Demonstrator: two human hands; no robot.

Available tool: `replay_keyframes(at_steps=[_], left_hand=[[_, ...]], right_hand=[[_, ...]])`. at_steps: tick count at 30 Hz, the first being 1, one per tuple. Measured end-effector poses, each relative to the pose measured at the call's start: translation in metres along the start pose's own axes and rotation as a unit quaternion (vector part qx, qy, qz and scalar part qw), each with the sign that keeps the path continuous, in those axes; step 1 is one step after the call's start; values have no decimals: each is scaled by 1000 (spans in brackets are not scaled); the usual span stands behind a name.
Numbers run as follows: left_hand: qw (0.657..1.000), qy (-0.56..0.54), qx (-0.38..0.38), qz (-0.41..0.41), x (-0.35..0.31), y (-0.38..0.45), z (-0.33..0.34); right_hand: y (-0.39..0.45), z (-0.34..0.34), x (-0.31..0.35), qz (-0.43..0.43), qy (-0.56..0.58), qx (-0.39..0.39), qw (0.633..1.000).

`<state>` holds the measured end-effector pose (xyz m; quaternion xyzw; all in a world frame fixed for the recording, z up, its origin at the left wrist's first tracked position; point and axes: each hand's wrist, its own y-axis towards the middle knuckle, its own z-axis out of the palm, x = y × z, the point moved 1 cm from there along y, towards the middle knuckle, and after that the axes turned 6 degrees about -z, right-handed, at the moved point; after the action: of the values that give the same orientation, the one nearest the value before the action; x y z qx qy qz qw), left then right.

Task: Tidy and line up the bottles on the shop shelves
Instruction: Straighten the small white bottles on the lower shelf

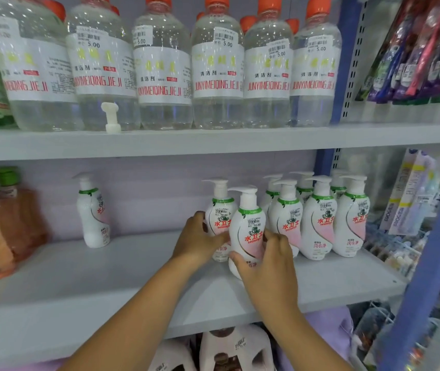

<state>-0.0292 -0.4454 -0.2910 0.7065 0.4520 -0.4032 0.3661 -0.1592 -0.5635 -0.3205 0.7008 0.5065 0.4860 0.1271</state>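
Note:
White pump bottles with pink labels stand on the middle shelf point(106, 279). My right hand point(265, 266) wraps around the lower part of the front pump bottle point(248, 226), near the shelf's middle. My left hand point(200, 242) grips the pump bottle behind it point(220, 212) from the left side. To the right, a tight group of pump bottles point(317, 220) stands in rows. A lone pump bottle point(93, 212) stands far back on the left.
Clear bottles with orange caps point(216, 65) line the top shelf, with a loose white pump head point(111, 116) in front. Orange bottles with green caps point(2, 220) stand at the left. A blue upright point(427, 250) borders the right; white jugs point(234, 349) sit below.

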Motion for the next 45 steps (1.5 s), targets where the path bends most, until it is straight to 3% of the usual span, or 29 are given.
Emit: replay_keyframes(at_steps=[14,22,29,45], left_hand=[[992,-66,100,27,9,16,18],[992,-38,111,53,7,23,19],[984,-121,126,27,13,22,24],[982,-115,149,26,12,14,27]], right_hand=[[5,4,-8,-10,-61,-48,997],[6,7,-13,28,-66,-54,996],[4,9,-12,52,-63,-35,996],[3,11,-10,60,-84,-18,994]])
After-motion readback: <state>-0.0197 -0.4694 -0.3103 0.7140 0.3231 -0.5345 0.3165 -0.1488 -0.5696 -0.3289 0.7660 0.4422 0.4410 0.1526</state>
